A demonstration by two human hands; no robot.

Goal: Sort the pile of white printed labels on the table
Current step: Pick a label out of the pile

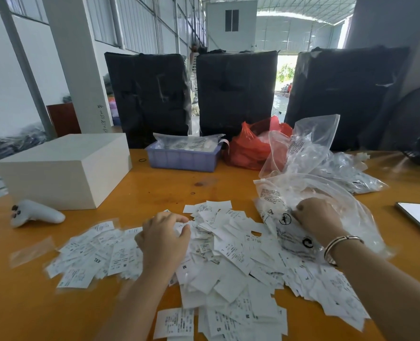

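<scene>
A wide pile of white printed labels [231, 264] covers the near part of the orange table [169, 183]; size letters such as M, S and XXL show on some. My left hand [163, 238] rests on the pile's left half with curled fingers, thumb and forefinger pinching labels at the top of the heap. My right hand [316, 219], with bangles on the wrist, grips a clear printed plastic bag [295, 232] lying on the pile's right edge.
A white box [63, 168] and a white controller [35, 214] sit at the left. A blue bin [183, 157], a red bag [250, 146] and more clear bags [327, 156] stand behind. A phone [419, 219] lies at the right edge.
</scene>
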